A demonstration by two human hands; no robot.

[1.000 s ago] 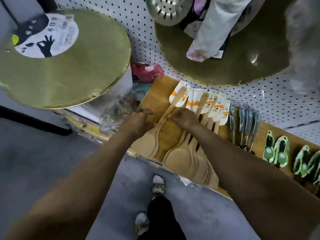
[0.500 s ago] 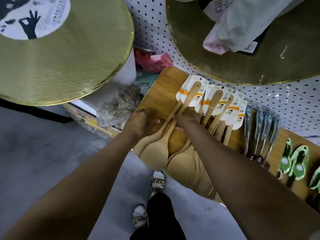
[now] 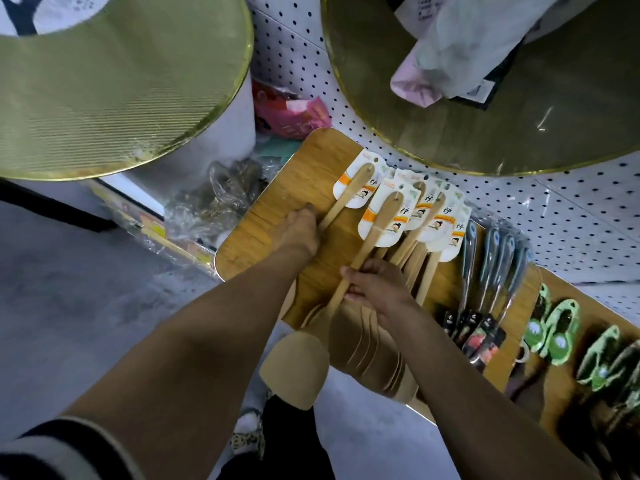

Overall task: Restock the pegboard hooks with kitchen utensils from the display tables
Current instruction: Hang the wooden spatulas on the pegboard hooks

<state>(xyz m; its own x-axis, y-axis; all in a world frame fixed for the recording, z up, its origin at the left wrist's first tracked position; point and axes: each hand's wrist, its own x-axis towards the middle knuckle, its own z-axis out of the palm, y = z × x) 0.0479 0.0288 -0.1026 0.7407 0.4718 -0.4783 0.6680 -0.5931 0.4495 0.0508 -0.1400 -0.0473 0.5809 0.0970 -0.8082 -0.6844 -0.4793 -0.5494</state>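
The left hand (image 3: 300, 230) is laid on the wooden table (image 3: 277, 202) near its left end, its fingers curled at the shaft of the leftmost wooden spatula (image 3: 349, 194); whether that shaft is actually gripped cannot be told, since the fingertips are hidden under the hand. To its right, the right hand (image 3: 375, 285) is closed around the shaft of a second wooden spatula (image 3: 367, 251), thumb on the near side, at about the middle of its length. The two hands are held near each other but apart.

The long axis of the gripped spatula is seen to run diagonally: its carded handle end (image 3: 388, 216) points up and to the right toward the pegboard (image 3: 519, 216), while its broad blade (image 3: 294, 362) hangs past the table's front edge, toward the person. The same slant is shared by the remaining spatulas (image 3: 429, 216), which are fanned out just right of the right hand, with darker utensils (image 3: 491, 251) and green packaged items (image 3: 557, 323) farther right.

The right hand is judged the nearer for the coming lift. The carded end, with its hanging hole, already faces the pegboard, so little turning should be needed.
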